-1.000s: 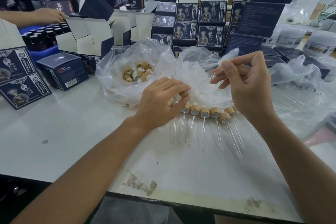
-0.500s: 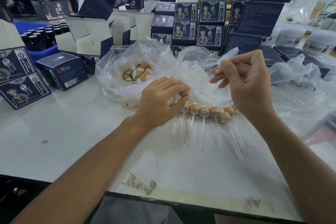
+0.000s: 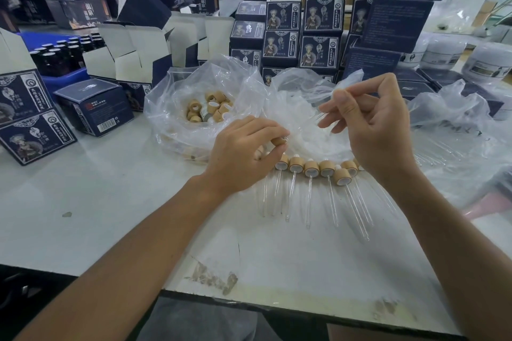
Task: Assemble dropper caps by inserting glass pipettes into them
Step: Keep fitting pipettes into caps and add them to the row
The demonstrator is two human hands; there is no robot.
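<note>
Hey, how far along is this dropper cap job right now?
Done: a row of assembled droppers lies on the white table, wooden caps away from the person, glass tubes toward them. In hand: the left hand pinches one wooden cap, and the right hand holds a glass pipette, not yet inserted. Left: loose caps remain in the plastic bag.
</note>
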